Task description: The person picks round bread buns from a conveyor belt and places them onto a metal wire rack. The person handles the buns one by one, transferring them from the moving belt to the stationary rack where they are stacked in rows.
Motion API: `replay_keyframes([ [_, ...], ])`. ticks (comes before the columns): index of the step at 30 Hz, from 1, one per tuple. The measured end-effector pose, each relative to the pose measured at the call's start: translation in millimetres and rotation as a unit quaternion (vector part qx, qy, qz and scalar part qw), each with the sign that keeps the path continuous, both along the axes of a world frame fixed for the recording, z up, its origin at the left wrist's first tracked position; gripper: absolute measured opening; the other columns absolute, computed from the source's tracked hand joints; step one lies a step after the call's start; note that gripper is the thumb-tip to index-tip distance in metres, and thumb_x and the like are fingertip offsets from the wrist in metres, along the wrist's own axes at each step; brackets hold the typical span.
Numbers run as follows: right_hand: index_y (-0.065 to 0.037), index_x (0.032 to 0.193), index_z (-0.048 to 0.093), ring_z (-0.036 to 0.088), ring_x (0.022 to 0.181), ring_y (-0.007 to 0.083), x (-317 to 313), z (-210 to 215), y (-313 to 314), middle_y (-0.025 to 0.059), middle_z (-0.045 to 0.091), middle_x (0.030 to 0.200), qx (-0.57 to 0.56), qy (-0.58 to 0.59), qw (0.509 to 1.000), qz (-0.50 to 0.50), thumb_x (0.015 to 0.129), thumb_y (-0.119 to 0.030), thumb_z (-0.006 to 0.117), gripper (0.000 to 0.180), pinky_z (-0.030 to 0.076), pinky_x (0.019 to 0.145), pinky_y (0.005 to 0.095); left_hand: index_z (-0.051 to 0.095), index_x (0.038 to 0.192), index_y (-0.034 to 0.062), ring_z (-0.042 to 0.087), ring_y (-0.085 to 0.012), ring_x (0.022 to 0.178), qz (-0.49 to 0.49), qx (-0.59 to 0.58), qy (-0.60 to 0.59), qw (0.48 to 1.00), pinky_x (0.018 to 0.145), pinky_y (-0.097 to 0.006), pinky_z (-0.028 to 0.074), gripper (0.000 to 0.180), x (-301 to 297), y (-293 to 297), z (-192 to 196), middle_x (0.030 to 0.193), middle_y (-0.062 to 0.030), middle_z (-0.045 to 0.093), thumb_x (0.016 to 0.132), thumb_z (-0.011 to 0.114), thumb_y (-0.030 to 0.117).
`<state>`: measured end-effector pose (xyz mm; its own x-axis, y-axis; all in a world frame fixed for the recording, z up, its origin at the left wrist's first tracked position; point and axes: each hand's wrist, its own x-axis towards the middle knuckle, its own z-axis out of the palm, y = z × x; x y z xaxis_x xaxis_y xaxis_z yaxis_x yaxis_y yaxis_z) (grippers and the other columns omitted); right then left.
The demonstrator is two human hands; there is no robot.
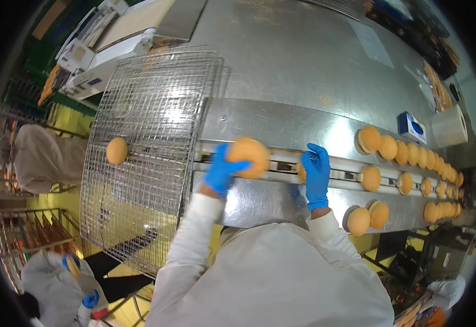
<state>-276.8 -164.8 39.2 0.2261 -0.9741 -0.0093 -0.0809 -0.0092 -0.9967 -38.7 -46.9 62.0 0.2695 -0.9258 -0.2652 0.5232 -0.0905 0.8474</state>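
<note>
My left hand [220,171], in a blue glove, is closed around a round golden bun [250,157] above the conveyor, beside the wire rack [139,103]. The bun is slightly blurred. My right hand [317,177], also gloved in blue, hovers over the conveyor [336,174] with its fingers loosely bent and apart. Another bun [302,174] shows only as a sliver at its left side; the hand covers the remainder, and I cannot tell whether they touch. One more bun [117,150] lies on the rack's left part.
Buns [370,178] sit along the conveyor to the right. More line both metal ledges, including one pair [359,220] on the near side. A blue-and-white box [411,127] and a white roll [448,126] stand at far right. Co-workers [66,283] are at left.
</note>
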Motion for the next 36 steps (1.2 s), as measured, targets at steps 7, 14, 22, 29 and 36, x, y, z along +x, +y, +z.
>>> replay_keyframes([
  [7, -0.006, 0.122, 0.058, 0.055, 0.103, 0.0161, 48, 24, -9, 0.0052, 0.059, 0.117, -0.026, -0.003, 0.994, 0.103, 0.088, -0.009, 0.065, 0.035, 0.046, 0.091, 0.0319, 0.057, 0.113, -0.0069, 0.055, -0.0311, 0.105, 0.106, 0.048, -0.432, 0.894, 0.095, -0.040, 0.046, 0.077, -38, -7, -43, 0.113, -0.0177, 0.052, 0.063, 0.089, 0.041],
  [14, -0.005, 0.126, 0.056, 0.055, 0.114, 0.0215, 129, -4, 40, 0.0090, 0.058, 0.122, 0.076, 0.037, 0.952, 0.293, 0.085, -0.013, 0.072, 0.044, 0.043, 0.100, 0.0349, 0.056, 0.129, 0.0011, 0.051, -0.0254, 0.126, 0.118, 0.099, -0.432, 0.888, 0.104, -0.041, 0.044, 0.063, 39, 46, -37, 0.135, -0.0183, 0.054, 0.077, 0.083, 0.025],
  [22, -0.005, 0.112, 0.062, 0.057, 0.106, 0.0195, 167, -13, 78, 0.0097, 0.061, 0.112, -0.240, 0.233, 0.935, 0.116, 0.084, -0.013, 0.071, 0.030, 0.045, 0.093, 0.0346, 0.050, 0.133, 0.0027, 0.046, -0.0452, 0.127, 0.409, 0.406, -0.605, 0.550, 0.102, -0.048, 0.043, 0.073, 319, 191, -10, 0.138, -0.0291, 0.046, 0.075, 0.082, 0.033],
  [29, -0.005, 0.132, 0.052, 0.051, 0.121, 0.0223, 295, 9, 115, 0.0101, 0.053, 0.133, 0.031, -0.033, 0.931, 0.362, 0.085, -0.008, 0.069, 0.050, 0.043, 0.101, 0.0363, 0.051, 0.130, 0.0071, 0.051, -0.0361, 0.116, 0.444, 0.197, -0.487, 0.726, 0.100, -0.046, 0.045, 0.076, 278, 161, 11, 0.124, -0.0174, 0.046, 0.065, 0.086, 0.023],
  [36, -0.005, 0.137, 0.048, 0.047, 0.128, 0.0229, 300, 28, 132, 0.0109, 0.050, 0.136, 0.116, -0.109, 0.889, 0.429, 0.085, -0.016, 0.072, 0.058, 0.040, 0.107, 0.0365, 0.040, 0.147, 0.0060, 0.038, -0.0274, 0.138, 0.066, 0.057, -0.496, 0.864, 0.115, -0.041, 0.029, 0.099, 208, 216, 32, 0.148, -0.0140, 0.043, 0.060, 0.087, 0.012],
])
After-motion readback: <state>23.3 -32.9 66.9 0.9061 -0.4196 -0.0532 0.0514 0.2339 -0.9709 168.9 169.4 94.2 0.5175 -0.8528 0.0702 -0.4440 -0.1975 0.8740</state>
